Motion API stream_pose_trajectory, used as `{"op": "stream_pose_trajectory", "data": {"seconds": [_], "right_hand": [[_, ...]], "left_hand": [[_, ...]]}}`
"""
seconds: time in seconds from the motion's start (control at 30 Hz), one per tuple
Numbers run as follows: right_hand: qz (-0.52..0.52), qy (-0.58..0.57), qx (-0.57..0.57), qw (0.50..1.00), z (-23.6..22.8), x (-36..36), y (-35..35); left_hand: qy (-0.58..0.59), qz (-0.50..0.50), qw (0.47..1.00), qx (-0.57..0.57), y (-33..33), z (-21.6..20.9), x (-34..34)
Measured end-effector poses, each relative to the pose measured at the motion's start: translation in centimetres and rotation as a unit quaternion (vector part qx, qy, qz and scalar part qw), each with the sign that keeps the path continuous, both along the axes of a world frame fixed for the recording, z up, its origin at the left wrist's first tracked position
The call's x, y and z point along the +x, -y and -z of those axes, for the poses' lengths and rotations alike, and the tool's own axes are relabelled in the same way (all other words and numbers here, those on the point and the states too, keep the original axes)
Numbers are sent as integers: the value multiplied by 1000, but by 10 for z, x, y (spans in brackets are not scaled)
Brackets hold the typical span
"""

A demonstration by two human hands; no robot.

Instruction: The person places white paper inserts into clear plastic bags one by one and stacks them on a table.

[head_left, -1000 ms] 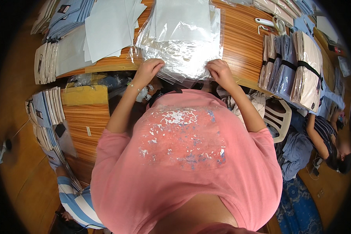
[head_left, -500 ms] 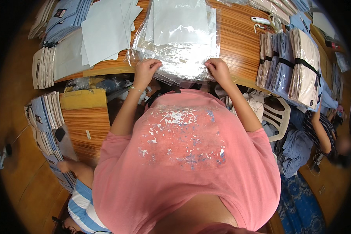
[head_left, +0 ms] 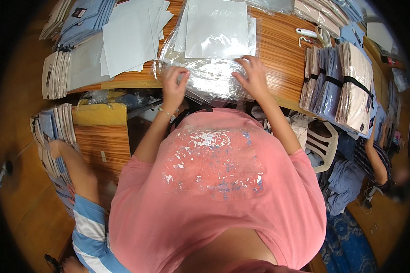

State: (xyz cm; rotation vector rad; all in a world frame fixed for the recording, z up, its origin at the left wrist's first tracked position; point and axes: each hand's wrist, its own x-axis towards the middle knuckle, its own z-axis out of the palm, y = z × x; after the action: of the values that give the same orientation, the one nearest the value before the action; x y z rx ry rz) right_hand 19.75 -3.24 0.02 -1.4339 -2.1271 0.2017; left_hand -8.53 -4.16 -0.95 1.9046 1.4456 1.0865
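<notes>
A stack of clear plastic bags lies at the table's near edge, with white sheets in or under its far part; which of the two I cannot tell. My left hand is at the bags' near left corner, its thumb and curled fingers parted, holding nothing. Over the right side of the bags, my right hand has its thumb and fingers spread, also with nothing in it. The plastic near both hands is creased and shiny.
Loose white sheets and folded blue shirts lie on the left. Strapped bundles of packed shirts stand at the right edge, near scissors. A co-worker's arm reaches over piles at left; a white chair stands right.
Both hands have loosened from a pinch at the bags' near edge. The right hand has risen slightly away from me and spread its fingers. At left, the co-worker's arm has reached farther forward.
</notes>
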Motion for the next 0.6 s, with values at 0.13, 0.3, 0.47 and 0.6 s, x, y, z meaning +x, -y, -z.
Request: {"op": "stream_pose_trajectory", "data": {"seconds": [0.13, 0.3, 0.47, 0.6], "right_hand": [[-119, 47, -4, 992, 28, -28, -31], [-16, -74, -121, 990, 5, -56, -38], [-42, -120, -301, 945, -22, -65, -35], [205, -56, 1, 977, 27, 10, -103]], "left_hand": [[445, 30, 786, -428, 19, -9, 61], [612, -59, 657, -437, 13, 4, 66], [598, -118, 688, -394, 4, 4, 63], [560, -127, 697, -431, -12, 12, 59]]}}
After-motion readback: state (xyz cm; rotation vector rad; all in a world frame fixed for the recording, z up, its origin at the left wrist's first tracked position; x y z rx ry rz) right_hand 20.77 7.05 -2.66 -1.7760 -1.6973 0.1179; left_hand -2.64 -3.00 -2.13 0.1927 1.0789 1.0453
